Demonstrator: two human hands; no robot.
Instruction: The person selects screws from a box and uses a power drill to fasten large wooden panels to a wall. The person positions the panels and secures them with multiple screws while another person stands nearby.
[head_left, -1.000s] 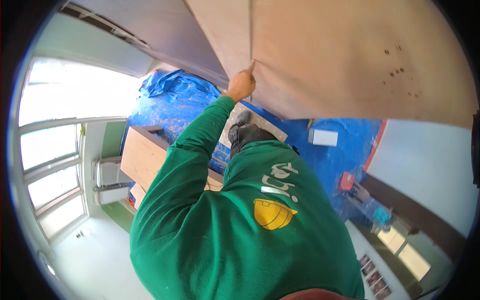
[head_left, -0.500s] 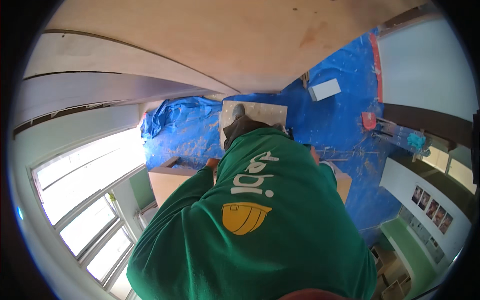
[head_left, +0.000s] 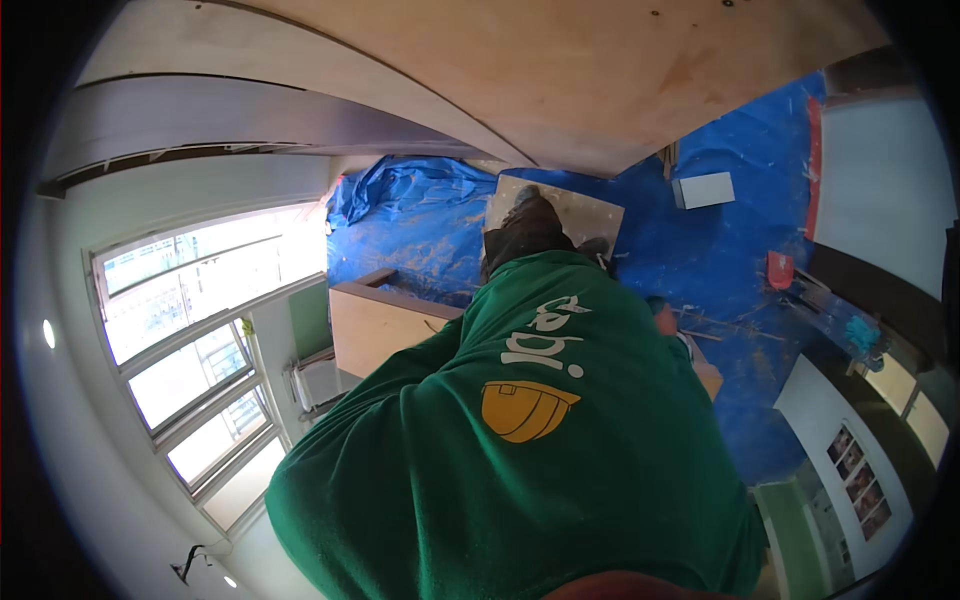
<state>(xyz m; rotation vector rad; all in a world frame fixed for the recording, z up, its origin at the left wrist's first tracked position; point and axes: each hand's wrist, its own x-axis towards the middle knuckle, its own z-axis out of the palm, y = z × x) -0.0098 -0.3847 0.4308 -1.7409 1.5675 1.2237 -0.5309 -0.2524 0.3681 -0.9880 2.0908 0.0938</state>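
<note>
My green sweatshirt fills the lower middle of the view and hides most of what my hands do. Of my right hand [head_left: 666, 321], only a small part shows past the right side of the sweatshirt, and its fingers cannot be made out. It is close to the light wooden box [head_left: 385, 330], whose right corner also peeks out on that side. My left arm bends down toward the box, and the left hand is hidden behind my body. Beneath my shoes lies a pale speckled board [head_left: 590, 210] on the blue sheet.
A large wooden panel [head_left: 560, 80] stands ahead. Blue sheeting [head_left: 740, 390] covers the floor, bunched up at the far left. A white block [head_left: 704, 190] lies at the far right. A red dustpan-like piece [head_left: 780, 270] is by the right wall. Windows [head_left: 160, 310] line the left.
My view has turned, so the scene sits further right. My left hand, seen before at the box's edge, is now out of sight; more of the box shows on the left.
</note>
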